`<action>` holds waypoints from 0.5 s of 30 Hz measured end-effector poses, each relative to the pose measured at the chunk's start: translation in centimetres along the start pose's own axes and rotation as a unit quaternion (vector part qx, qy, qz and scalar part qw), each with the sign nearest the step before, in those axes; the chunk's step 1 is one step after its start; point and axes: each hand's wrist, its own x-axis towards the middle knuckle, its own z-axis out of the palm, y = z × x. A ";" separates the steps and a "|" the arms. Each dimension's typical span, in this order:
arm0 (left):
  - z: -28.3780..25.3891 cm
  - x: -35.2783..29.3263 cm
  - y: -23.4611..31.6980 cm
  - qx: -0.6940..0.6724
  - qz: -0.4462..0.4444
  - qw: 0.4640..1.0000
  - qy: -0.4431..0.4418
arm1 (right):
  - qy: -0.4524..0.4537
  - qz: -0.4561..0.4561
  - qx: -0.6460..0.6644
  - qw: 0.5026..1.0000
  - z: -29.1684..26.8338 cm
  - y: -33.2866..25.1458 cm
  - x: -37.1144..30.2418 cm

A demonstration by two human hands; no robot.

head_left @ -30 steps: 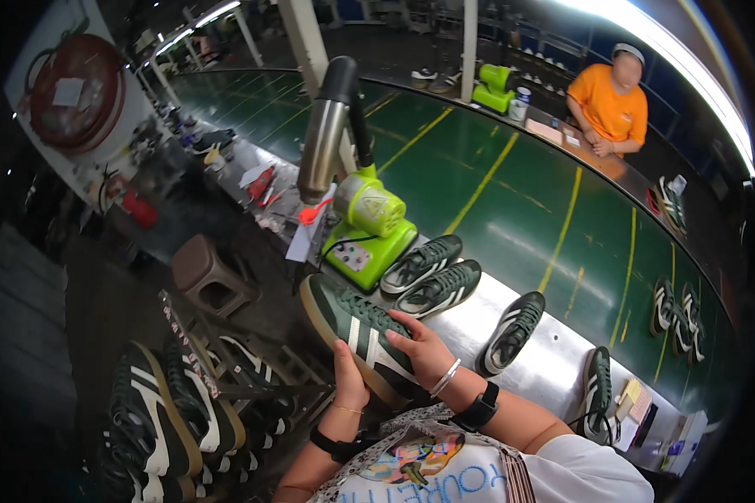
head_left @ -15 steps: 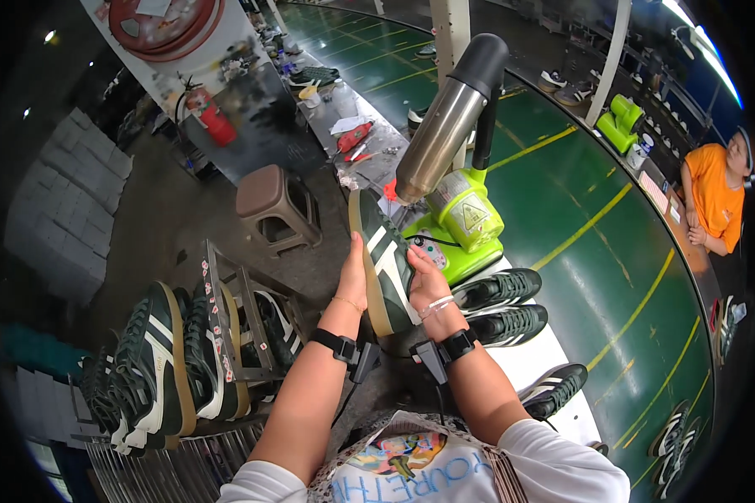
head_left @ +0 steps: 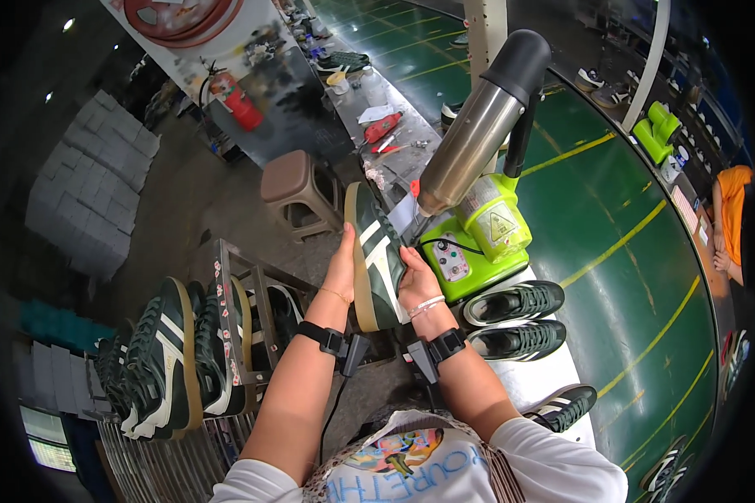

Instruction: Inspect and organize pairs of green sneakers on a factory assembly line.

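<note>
A dark green sneaker (head_left: 381, 256) with white stripes and a gum sole is held on its side, toe pointing away from me. My left hand (head_left: 341, 268) is closed along the sole edge, and my right hand (head_left: 416, 283) grips the upper near the laces and collar. Just right of the toe, a metal hot-air blower (head_left: 476, 126) with a black cap angles its nozzle down toward the shoe, with a gap between them. The blower's bright green base (head_left: 468, 267) with a control panel stands beyond my right hand.
Several matching sneakers (head_left: 518, 302) sit on the white bench at right; more fill a metal rack (head_left: 247, 314) at left. A brown stool (head_left: 300, 189) stands ahead, near a fire extinguisher (head_left: 236, 105). A person in orange (head_left: 730, 214) is at far right.
My view has turned slightly left, so the surroundings sit further right. The sneaker, still in both hands, is a little further from the blower's nozzle.
</note>
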 end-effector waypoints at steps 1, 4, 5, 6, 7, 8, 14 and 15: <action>-0.1 0.1 0.2 -0.004 -0.007 1.000 0.000 | 0.001 0.010 0.005 1.000 0.1 0.1 0.2; 0.0 -0.3 0.6 -0.010 -0.011 1.000 -0.003 | 0.013 0.033 0.022 0.999 0.4 0.3 0.4; 0.0 -0.4 0.7 -0.014 -0.007 1.000 -0.007 | 0.024 0.043 0.033 0.998 0.6 0.3 0.4; 0.0 -0.3 0.6 -0.013 -0.008 1.000 -0.006 | 0.025 0.044 0.034 0.998 0.8 0.2 0.3; -0.1 -0.4 0.7 -0.013 -0.008 1.000 -0.002 | 0.025 0.045 0.026 0.998 1.3 0.2 -0.1; -0.2 -0.5 0.8 -0.013 -0.007 1.000 0.002 | 0.025 0.047 0.019 0.998 1.6 0.2 -0.3; -0.8 -0.8 0.8 -0.005 -0.006 1.000 0.008 | -0.011 0.054 0.009 0.998 0.9 0.8 -0.2; -1.0 -0.9 0.6 -0.005 -0.007 1.000 0.010 | -0.009 0.057 0.010 0.998 0.7 1.0 -0.3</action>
